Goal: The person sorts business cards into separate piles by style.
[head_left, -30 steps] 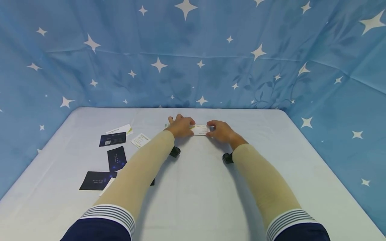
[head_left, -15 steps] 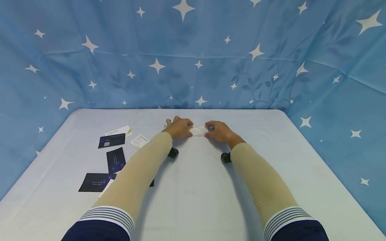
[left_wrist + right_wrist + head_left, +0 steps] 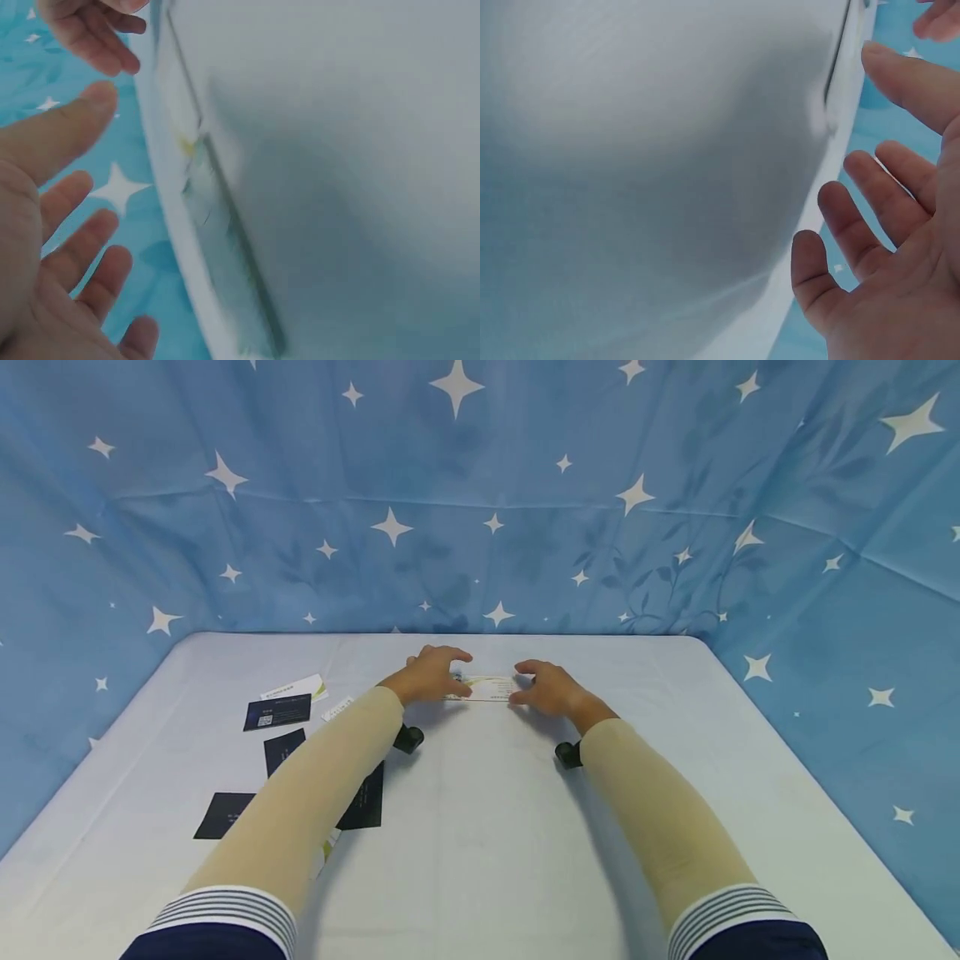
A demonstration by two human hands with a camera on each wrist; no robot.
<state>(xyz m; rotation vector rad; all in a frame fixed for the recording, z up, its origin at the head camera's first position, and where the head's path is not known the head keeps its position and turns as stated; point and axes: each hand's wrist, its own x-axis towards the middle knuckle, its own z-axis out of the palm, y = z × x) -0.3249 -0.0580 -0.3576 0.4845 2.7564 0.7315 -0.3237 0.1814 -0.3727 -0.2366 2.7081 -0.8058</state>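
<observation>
A white business card (image 3: 491,688) with yellow-green curves lies near the far edge of the table, between the two hands. My left hand (image 3: 427,675) is spread over its left side, thumb and fingers wide apart with nothing between them. Below that hand a pale green, card-sized piece (image 3: 229,247) with a visible thickness lies end to end with the white card in the left wrist view. At the card's right end is my right hand (image 3: 553,687), its thumb and fingers parted, fingertips close to the corners. The right wrist view shows these fingers loosely spread.
On the left lie scattered cards: a dark card (image 3: 277,712) over a white card (image 3: 296,687), another dark card (image 3: 285,750), a dark card (image 3: 223,815) nearer, and a dark card (image 3: 365,797) partly behind the left sleeve. A blue star-patterned curtain (image 3: 480,560) hangs behind the table.
My left hand has let go of the white card's left end and moved left, its fingers opening wider. More of the card shows. The right hand has stayed almost in place.
</observation>
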